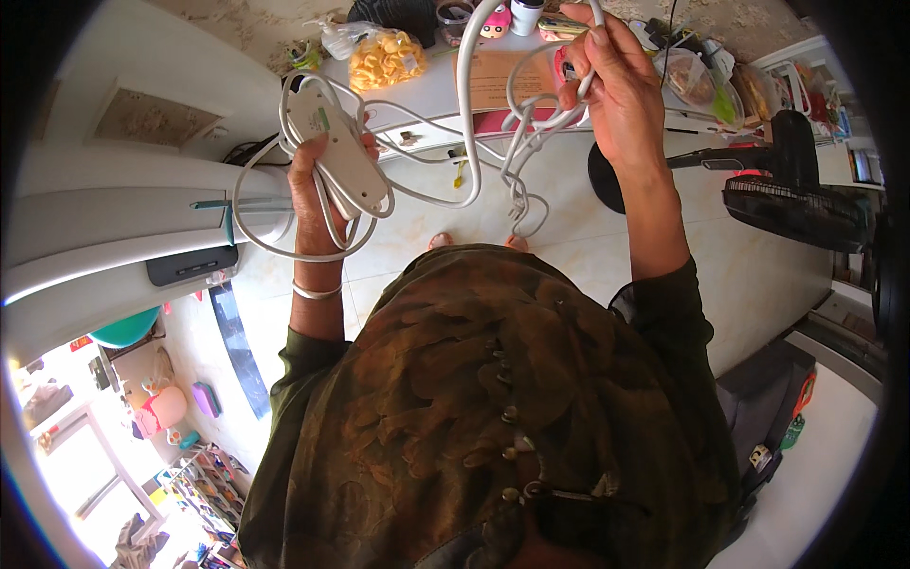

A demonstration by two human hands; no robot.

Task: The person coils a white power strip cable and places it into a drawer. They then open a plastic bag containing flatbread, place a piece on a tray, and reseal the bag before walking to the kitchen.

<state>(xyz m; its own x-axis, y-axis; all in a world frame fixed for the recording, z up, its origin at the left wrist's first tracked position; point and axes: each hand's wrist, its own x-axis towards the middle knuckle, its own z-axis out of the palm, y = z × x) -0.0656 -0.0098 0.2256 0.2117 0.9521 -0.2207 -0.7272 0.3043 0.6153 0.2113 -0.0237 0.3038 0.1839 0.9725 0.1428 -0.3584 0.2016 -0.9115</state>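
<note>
My left hand (318,167) grips a white power strip (334,146), its back face with screws and a small label turned up. Loops of white cable (249,245) wrap around the strip and hang over my left wrist. Raised at the upper right, my right hand (615,89) pinches another stretch of the same white cable (466,92) between thumb and fingers. Below its fingers a loose knot of cable (526,121) dangles, with what looks like the plug (519,208) near the lower end. Between both hands the cable sags in several slack lines.
Ahead stands a white cabinet (426,146) bearing a bag of yellow snacks (387,60), a brown paper envelope (501,78), a white cup (526,16) and bagged food (686,78). A black fan (796,192) is at right. A white appliance (142,220) stands left. Tiled floor (569,213) lies below.
</note>
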